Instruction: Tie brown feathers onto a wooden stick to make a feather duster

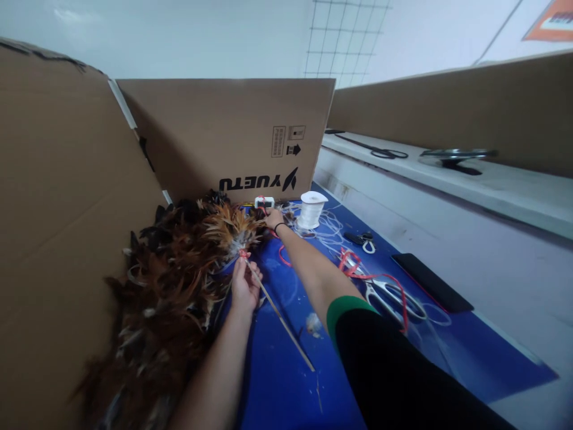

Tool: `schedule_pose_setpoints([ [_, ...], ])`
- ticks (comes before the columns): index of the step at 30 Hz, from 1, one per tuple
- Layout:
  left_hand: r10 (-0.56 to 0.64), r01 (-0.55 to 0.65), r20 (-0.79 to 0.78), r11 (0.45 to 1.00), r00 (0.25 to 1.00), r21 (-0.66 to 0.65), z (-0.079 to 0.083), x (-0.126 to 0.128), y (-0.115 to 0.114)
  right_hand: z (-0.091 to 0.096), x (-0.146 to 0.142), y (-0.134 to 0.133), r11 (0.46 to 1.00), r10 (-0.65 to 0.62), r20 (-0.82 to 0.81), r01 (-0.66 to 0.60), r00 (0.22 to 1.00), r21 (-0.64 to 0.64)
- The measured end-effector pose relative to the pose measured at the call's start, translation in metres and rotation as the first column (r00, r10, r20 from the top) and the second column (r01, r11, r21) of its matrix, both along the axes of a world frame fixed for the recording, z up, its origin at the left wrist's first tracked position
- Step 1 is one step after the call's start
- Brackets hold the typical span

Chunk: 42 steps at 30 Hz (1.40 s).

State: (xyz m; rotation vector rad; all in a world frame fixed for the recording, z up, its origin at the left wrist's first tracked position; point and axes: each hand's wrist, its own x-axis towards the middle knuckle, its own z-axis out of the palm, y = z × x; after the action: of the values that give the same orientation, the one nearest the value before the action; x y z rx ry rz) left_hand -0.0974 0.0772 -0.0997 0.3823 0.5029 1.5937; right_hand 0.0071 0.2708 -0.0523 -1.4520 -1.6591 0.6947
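My left hand [244,285] is closed round a thin wooden stick [282,322] just below a tuft of brown and white feathers [235,233] bound to its top with red thread. The stick slants down to the right over the blue table mat [286,382]. My right hand [274,218] is stretched far forward, past the feather tuft, near a small white and black object [264,202]. Its fingers are too small and hidden to read. A black band circles that wrist.
A heap of dark brown feathers [156,298] lies left of my arms against cardboard walls [224,137]. A white thread spool [311,209], loose white cord, red string [358,269], scissors [394,295], a small clipper [362,240] and a black phone [432,282] lie on the right.
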Motion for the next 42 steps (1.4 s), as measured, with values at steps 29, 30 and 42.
schedule_pose_setpoints([
  [29, -0.114, 0.118, -0.078, 0.992, 0.990, 0.053, 0.029, 0.009, -0.015, 0.094, 0.143, -0.204, 0.942, 0.325, -0.325, -0.275, 0.888, 0.191],
  [30, -0.116, 0.122, -0.096, 0.991, 0.989, 0.054, 0.032, 0.010, -0.018, 0.083, 0.144, -0.208, 0.944, 0.326, -0.318, -0.292, 0.890, 0.151],
  [42, -0.267, 0.211, -0.356, 0.959, 0.896, -0.189, 0.056, 0.050, -0.052, 0.048, 0.106, -0.281, 0.860, 0.449, 0.262, -0.493, 0.854, 0.130],
])
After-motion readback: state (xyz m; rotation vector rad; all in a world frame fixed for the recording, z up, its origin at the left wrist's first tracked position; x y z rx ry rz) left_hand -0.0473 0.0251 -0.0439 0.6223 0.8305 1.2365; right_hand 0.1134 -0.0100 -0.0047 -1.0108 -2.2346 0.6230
